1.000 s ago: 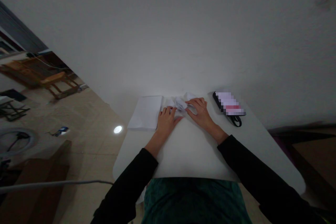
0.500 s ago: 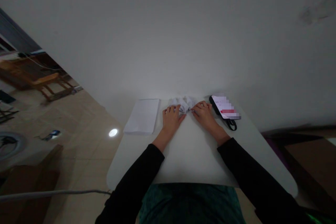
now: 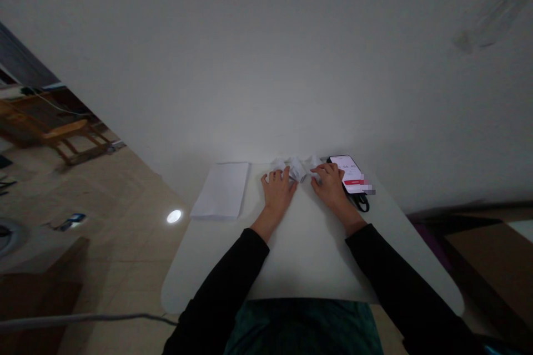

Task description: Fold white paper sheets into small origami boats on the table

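White folded, creased paper (image 3: pixel 297 170) lies at the far edge of the white table, between my two hands. My left hand (image 3: pixel 276 188) rests at its left side, fingers spread and bent, fingertips touching or just over the paper. To the right is my right hand (image 3: pixel 328 182), with its thumb and forefinger apart and nothing visible between them. A further bit of white paper (image 3: pixel 315 161) shows just beyond the right fingertips. How the pieces of paper join is too small to tell, and the hands hide some of them.
A stack of white paper sheets (image 3: pixel 220 191) lies at the left of the table (image 3: pixel 308 266). On the right is a phone (image 3: pixel 348 173) with a lit screen and a black strap (image 3: pixel 361 202). A wall (image 3: pixel 266 66) rises behind the table. A grey cable (image 3: pixel 91 319) runs at lower left.
My right hand has moved off the middle of the folded paper, and its thumb and forefinger have parted. More paper shows between the hands. The camera view has shifted slightly.
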Tool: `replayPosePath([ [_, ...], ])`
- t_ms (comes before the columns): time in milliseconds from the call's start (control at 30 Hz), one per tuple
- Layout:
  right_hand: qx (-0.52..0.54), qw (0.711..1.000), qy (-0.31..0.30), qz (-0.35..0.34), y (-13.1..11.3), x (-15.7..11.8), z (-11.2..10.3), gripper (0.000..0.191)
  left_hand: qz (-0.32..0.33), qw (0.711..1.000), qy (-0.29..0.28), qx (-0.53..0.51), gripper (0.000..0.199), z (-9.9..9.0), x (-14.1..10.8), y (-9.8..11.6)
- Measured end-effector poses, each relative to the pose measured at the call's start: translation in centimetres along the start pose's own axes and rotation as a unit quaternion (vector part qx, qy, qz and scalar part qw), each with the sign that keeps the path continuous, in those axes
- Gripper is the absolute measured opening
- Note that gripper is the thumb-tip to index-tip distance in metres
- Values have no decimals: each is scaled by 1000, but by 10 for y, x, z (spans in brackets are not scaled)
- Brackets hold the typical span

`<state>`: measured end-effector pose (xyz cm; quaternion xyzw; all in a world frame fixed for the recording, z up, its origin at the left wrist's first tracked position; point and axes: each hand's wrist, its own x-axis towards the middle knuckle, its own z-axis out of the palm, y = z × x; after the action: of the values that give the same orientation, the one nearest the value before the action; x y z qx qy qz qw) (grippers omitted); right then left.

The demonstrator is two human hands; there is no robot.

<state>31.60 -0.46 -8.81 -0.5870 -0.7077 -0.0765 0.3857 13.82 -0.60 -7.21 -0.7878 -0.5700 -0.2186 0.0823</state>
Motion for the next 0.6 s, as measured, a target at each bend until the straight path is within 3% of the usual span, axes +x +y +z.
replayPosePath([
  [167, -20, 999, 27, -34, -19, -2, -8, 25, -16, 1000, 1, -1, 56, 0, -3, -1],
  [467, -40, 997, -16, -57, -30, -5, 1, 21, 19, 1000, 6, -9, 53, -3, -5, -8],
  [600, -34, 998, -7, -57, -32, -5, 5, 18, 52, 996, 49, -55, 43, -15, -9, -4],
])
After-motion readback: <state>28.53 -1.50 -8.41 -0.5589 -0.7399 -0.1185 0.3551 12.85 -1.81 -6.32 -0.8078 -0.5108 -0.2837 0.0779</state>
